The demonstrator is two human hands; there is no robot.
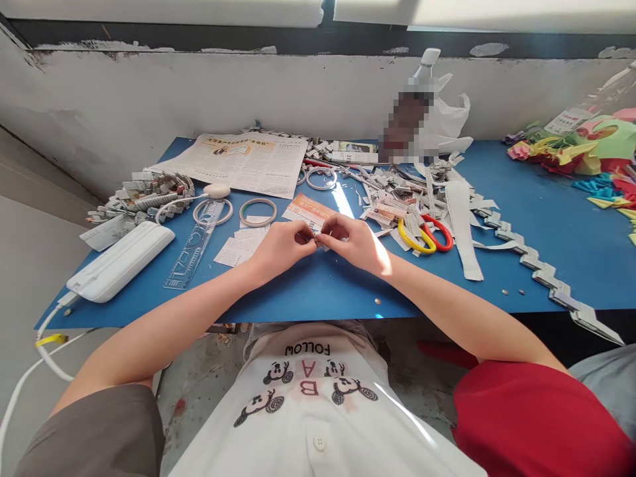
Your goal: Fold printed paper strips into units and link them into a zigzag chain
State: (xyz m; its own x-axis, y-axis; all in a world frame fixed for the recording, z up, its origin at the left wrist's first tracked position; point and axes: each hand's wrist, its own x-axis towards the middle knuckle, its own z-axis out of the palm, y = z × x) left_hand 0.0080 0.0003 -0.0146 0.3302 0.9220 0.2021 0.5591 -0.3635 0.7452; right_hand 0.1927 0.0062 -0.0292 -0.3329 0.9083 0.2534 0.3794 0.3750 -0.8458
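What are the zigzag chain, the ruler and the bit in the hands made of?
Zigzag chain: folded newspaper strips, matte; print shows.
Ruler: clear glossy plastic; the table shows through.
Folded piece between left hand and right hand: probably the same paper, too small to tell.

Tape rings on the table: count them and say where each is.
4 tape rings: two side by side left of the hands, two by the newspaper's right edge. Scraps may hide more.

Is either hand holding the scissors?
No: the scissors lie on the table; the left hand and right hand pinch a small paper piece.
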